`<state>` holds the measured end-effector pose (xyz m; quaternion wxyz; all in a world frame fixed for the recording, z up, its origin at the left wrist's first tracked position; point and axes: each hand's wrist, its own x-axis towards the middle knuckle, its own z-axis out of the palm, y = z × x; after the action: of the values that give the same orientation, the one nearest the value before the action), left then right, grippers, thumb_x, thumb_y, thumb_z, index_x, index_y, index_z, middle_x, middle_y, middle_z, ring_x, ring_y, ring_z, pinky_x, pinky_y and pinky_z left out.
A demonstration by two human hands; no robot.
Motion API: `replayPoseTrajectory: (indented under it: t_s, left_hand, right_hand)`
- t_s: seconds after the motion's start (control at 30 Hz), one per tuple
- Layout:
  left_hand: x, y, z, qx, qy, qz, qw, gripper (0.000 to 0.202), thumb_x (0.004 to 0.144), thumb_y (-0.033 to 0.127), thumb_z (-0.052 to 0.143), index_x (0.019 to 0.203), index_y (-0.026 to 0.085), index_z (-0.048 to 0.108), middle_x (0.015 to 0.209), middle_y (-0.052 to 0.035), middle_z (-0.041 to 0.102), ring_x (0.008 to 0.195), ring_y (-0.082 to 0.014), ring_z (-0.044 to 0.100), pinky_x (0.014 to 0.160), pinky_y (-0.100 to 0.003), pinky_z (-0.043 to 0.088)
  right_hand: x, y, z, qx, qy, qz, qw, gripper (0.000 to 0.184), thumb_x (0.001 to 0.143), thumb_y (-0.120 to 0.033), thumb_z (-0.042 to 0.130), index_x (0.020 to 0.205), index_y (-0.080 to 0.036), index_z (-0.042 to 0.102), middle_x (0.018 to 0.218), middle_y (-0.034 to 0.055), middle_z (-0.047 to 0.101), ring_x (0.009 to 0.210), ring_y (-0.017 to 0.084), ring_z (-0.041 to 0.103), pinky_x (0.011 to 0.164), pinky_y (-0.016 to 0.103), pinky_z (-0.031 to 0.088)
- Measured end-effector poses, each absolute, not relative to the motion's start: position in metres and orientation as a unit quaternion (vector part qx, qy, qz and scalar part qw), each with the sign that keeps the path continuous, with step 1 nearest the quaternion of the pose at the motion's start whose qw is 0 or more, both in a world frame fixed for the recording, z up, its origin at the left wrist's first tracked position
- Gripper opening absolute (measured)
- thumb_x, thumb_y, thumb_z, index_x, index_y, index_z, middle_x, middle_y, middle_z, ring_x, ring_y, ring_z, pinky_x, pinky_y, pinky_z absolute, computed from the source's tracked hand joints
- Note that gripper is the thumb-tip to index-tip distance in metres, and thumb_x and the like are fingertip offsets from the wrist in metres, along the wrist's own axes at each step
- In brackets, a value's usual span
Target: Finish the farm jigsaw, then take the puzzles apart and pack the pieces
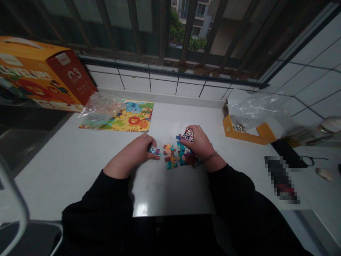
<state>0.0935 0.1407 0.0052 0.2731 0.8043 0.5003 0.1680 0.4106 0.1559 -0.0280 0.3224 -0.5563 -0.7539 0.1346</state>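
Note:
Several colourful jigsaw pieces [172, 156] lie joined in a small cluster on the white counter [80, 170] between my hands. My left hand [138, 149] rests on the counter left of the cluster, its fingers pinched on a small blue puzzle piece [155, 152]. My right hand [197, 142] is curled at the cluster's right side and grips a black, white and red striped piece [188, 134] between thumb and fingers. Other pieces lie under that hand.
A colourful animal picture sheet [130, 117] lies at the back left, partly under a clear plastic bag [99, 106]. An orange puzzle box [39, 74] stands far left. An open orange tray [247, 133] with a clear bag is at the right. Dark items [282, 174] lie right of me.

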Motion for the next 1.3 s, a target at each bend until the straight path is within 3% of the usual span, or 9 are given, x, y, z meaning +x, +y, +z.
replayPoseTrajectory:
  t_s: [0.17,0.37,0.43,0.63,0.77,0.83,0.97,1.17,1.3]
  left_hand:
    - [0.095,0.140,0.004,0.805,0.491,0.159,0.292,0.028,0.069,0.037,0.093,0.080,0.024,0.071,0.090,-0.0041,0.065,0.089,-0.0268,0.061,0.080,-0.036,0.044]
    - [0.081,0.136,0.008,0.792,0.525,0.166,0.264,0.052,0.057,0.045,0.101,0.096,0.026,0.072,0.091,-0.0029,0.064,0.085,-0.0262,0.060,0.078,-0.036,0.046]
    - [0.074,0.134,0.009,0.792,0.522,0.156,0.276,0.051,0.057,0.042,0.101,0.097,0.026,0.073,0.094,-0.0031,0.063,0.086,-0.0264,0.061,0.078,-0.036,0.047]
    - [0.072,0.132,0.015,0.791,0.512,0.144,0.303,0.037,0.061,0.031,0.095,0.092,0.025,0.074,0.087,-0.0005,0.062,0.082,-0.0229,0.059,0.075,-0.033,0.044]
    - [0.091,0.122,0.019,0.765,0.492,0.174,0.378,0.020,0.077,0.033,0.084,0.080,0.024,0.067,0.076,0.0022,0.061,0.072,-0.0189,0.056,0.067,-0.030,0.039]
    - [0.106,0.114,0.021,0.751,0.470,0.185,0.426,0.021,0.081,0.032,0.082,0.076,0.023,0.063,0.071,0.0038,0.060,0.067,-0.0169,0.054,0.065,-0.029,0.038]
    - [0.134,0.101,0.022,0.735,0.428,0.180,0.495,0.022,0.074,0.026,0.087,0.082,0.023,0.066,0.072,0.0051,0.062,0.066,-0.0153,0.054,0.063,-0.028,0.038]
    - [0.143,0.099,0.019,0.658,0.406,0.195,0.604,0.029,0.081,0.034,0.084,0.104,0.021,0.071,0.073,0.0059,0.061,0.064,-0.0140,0.055,0.061,-0.027,0.039]
    - [0.142,0.102,0.013,0.658,0.448,0.212,0.567,0.022,0.087,0.037,0.079,0.099,0.019,0.075,0.072,0.0028,0.064,0.063,-0.0144,0.055,0.060,-0.028,0.038]
  right_hand:
    - [0.410,0.155,-0.028,-0.549,-0.756,0.128,0.332,0.049,0.082,-0.038,0.090,0.122,-0.026,0.064,0.117,0.0116,0.067,0.112,0.036,0.066,0.102,0.057,0.057]
    - [0.411,0.155,-0.028,-0.555,-0.752,0.130,0.332,0.050,0.082,-0.039,0.090,0.122,-0.025,0.064,0.117,0.0118,0.068,0.113,0.036,0.066,0.102,0.057,0.057]
    - [0.410,0.155,-0.028,-0.558,-0.750,0.131,0.329,0.050,0.082,-0.039,0.090,0.122,-0.024,0.064,0.117,0.0119,0.067,0.113,0.036,0.066,0.103,0.057,0.056]
    - [0.408,0.155,-0.025,-0.562,-0.747,0.136,0.328,0.049,0.082,-0.038,0.090,0.121,-0.024,0.064,0.118,0.0119,0.067,0.114,0.035,0.065,0.103,0.055,0.055]
    - [0.408,0.154,-0.024,-0.559,-0.746,0.136,0.336,0.048,0.081,-0.037,0.090,0.120,-0.025,0.064,0.117,0.0114,0.068,0.113,0.035,0.066,0.102,0.055,0.055]
    - [0.408,0.154,-0.024,-0.556,-0.747,0.136,0.337,0.048,0.081,-0.037,0.090,0.119,-0.024,0.064,0.116,0.0114,0.068,0.112,0.035,0.066,0.101,0.054,0.056]
    - [0.408,0.153,-0.023,-0.557,-0.748,0.131,0.335,0.046,0.082,-0.037,0.088,0.119,-0.023,0.064,0.115,0.0121,0.068,0.111,0.035,0.066,0.101,0.053,0.056]
    - [0.407,0.153,-0.023,-0.559,-0.747,0.133,0.335,0.046,0.083,-0.039,0.085,0.120,-0.023,0.064,0.117,0.0120,0.068,0.111,0.033,0.066,0.101,0.051,0.056]
    - [0.407,0.152,-0.022,-0.563,-0.745,0.129,0.334,0.046,0.083,-0.041,0.085,0.120,-0.023,0.065,0.116,0.0122,0.069,0.112,0.034,0.067,0.101,0.051,0.055]
